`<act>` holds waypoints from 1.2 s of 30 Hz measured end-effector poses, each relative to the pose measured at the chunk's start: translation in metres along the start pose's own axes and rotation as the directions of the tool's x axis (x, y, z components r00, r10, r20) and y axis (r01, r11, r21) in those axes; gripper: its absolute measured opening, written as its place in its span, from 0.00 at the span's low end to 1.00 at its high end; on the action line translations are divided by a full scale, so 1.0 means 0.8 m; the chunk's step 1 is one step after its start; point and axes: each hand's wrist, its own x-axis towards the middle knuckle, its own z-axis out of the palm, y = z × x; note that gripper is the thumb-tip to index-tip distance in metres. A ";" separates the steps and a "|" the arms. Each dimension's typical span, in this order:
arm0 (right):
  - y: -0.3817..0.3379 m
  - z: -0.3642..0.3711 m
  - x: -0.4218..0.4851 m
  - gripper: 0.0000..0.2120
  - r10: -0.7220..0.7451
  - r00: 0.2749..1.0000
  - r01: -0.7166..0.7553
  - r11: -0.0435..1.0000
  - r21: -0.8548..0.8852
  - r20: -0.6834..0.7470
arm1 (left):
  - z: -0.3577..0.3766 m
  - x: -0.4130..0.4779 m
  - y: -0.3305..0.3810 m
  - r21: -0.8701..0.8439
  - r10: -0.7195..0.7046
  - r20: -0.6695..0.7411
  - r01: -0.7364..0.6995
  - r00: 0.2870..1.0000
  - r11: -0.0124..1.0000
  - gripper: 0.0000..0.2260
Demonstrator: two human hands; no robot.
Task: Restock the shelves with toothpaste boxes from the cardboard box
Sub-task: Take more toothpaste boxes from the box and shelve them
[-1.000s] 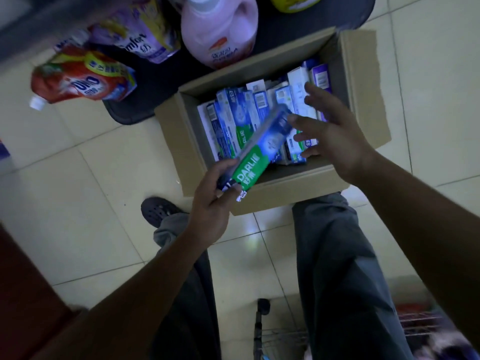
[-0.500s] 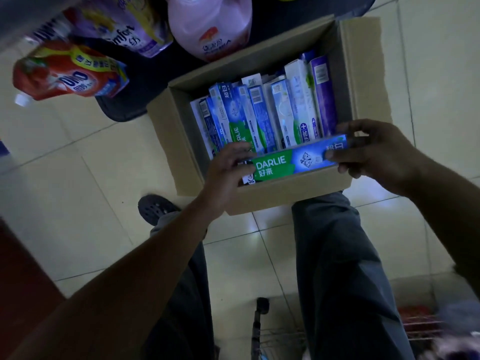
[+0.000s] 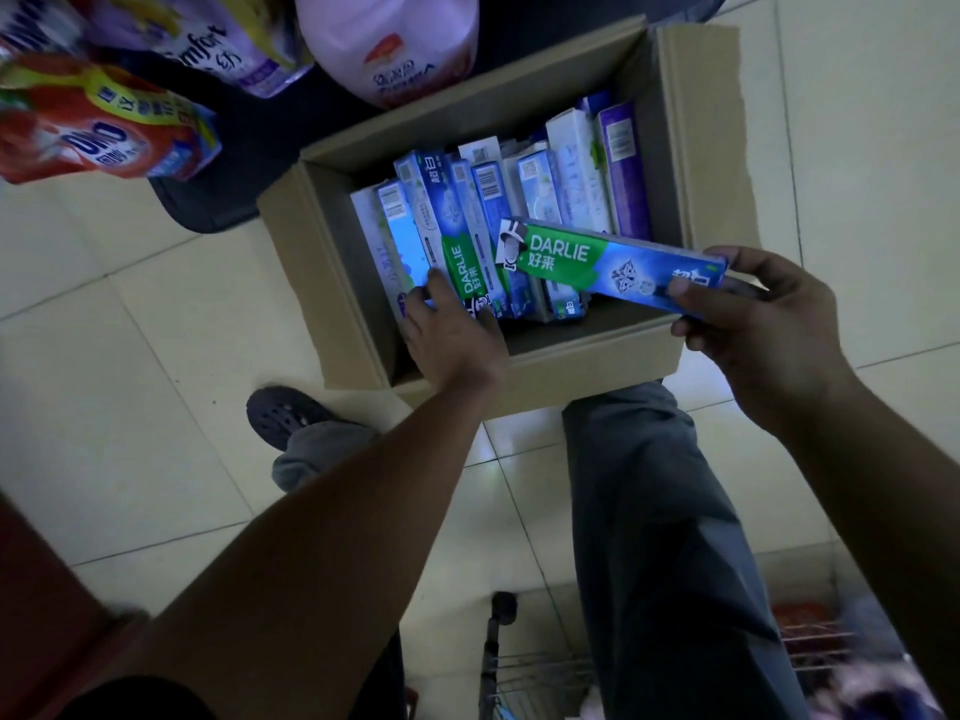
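Through the head camera I see the held toothpaste box point(image 3: 608, 265), a long carton with a green DARLIE panel at its left end and a blue stretch with a diamond mark toward the right. It hangs tilted over the near right part of the open cardboard box point(image 3: 587, 366), its left end above the packed cartons. The right hand point(image 3: 769, 330) pinches its right end, thumb on the printed face and fingers curled underneath.

The left hand point(image 3: 452, 345) is down inside the cardboard box at its near left. Thumb and curled fingers flank the near end of a packed Darlie box point(image 3: 465, 267), gripping it. That carton sits in a row of toothpaste boxes point(image 3: 530, 200) on edge, blue, white and one purple at the far right.

The cardboard box stands on a pale tiled floor point(image 3: 130, 356), touching a dark base point(image 3: 249, 163) behind it. On that base are a red refill pouch point(image 3: 98, 132), a purple Comfort pouch point(image 3: 208, 49) and a pink bottle point(image 3: 395, 44). My grey trouser leg point(image 3: 660, 537) presses against the box's near wall, and a dark shoe point(image 3: 285, 415) is just left. A wire basket point(image 3: 545, 667) shows at the bottom edge, blurred.
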 end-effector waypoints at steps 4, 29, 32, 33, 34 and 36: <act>-0.007 0.005 -0.003 0.18 -0.016 1.000 0.016 1.000 -0.025 0.000 | 0.002 0.001 0.007 -0.102 -0.030 -0.054 0.024 0.998 0.995 0.28; -0.352 0.265 -0.383 0.29 -0.433 0.795 0.482 0.876 -0.009 0.425 | -0.658 -0.124 -0.112 -0.937 0.055 -0.222 -0.228 0.974 0.265 0.10; -0.380 0.297 -0.435 0.29 -0.481 0.735 0.537 0.843 0.023 0.478 | -0.725 -0.139 -0.124 -0.913 0.003 -0.335 -0.326 0.942 0.246 0.16; -0.389 0.306 -0.452 0.27 -0.509 0.709 0.567 0.823 0.036 0.489 | -0.745 -0.144 -0.128 -0.890 -0.019 -0.395 -0.377 0.919 0.258 0.17; -0.398 0.315 -0.469 0.24 -0.536 0.685 0.593 0.804 0.050 0.494 | -0.764 -0.149 -0.131 -0.864 -0.036 -0.449 -0.424 0.893 0.272 0.17; -0.412 0.329 -0.498 0.23 -0.573 0.642 0.634 0.770 0.068 0.510 | -0.798 -0.159 -0.137 -0.820 -0.039 -0.522 -0.489 0.852 0.298 0.13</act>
